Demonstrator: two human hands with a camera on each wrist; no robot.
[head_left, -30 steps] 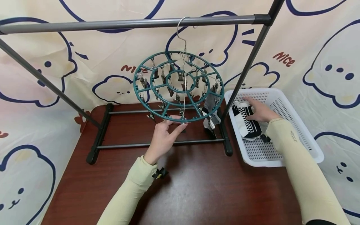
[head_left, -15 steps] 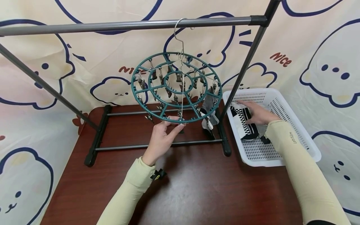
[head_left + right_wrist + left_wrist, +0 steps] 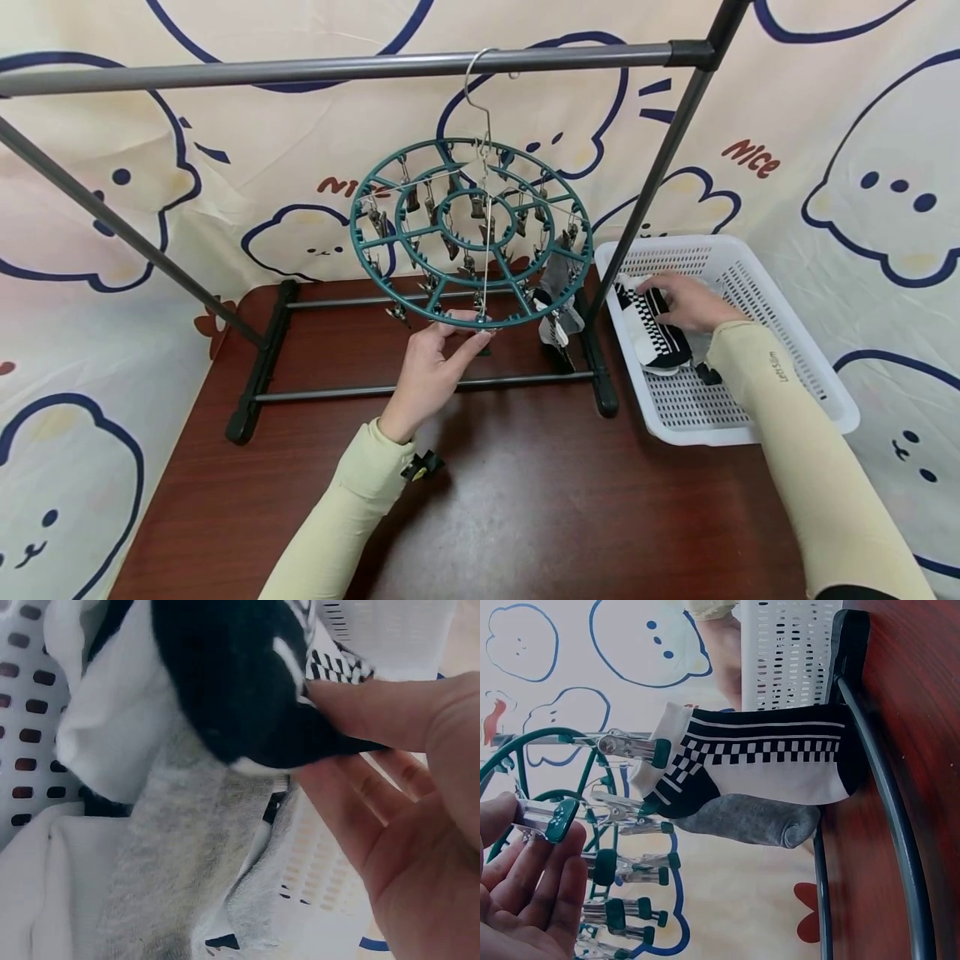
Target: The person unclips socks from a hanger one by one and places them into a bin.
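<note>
My left hand [image 3: 427, 375] pinches a metal clip with green tips [image 3: 547, 817] at the near rim of a round green clip hanger [image 3: 517, 320]. In the left wrist view, a black-and-white checkered sock [image 3: 772, 776] hangs from another clip, with a grey sock [image 3: 750, 819] behind it. Over in the white basket [image 3: 705, 437], my right hand [image 3: 693, 304] pinches a black-and-white checkered sock [image 3: 654, 323]. The right wrist view shows thumb and fingers on the dark part of this sock [image 3: 232, 682], above grey and white socks [image 3: 180, 847].
The hanger hooks over the dark metal crossbar [image 3: 337, 69] of a rack, whose right post stands between hanger and basket. Black rack feet [image 3: 603, 392] rest on the brown table [image 3: 525, 500]. A patterned cloth [image 3: 877, 192] covers the wall behind.
My right hand's fingers, spread over the sock before, have drawn in and now pinch it. The left hand keeps its pinch on the clip. The head view has shifted slightly.
</note>
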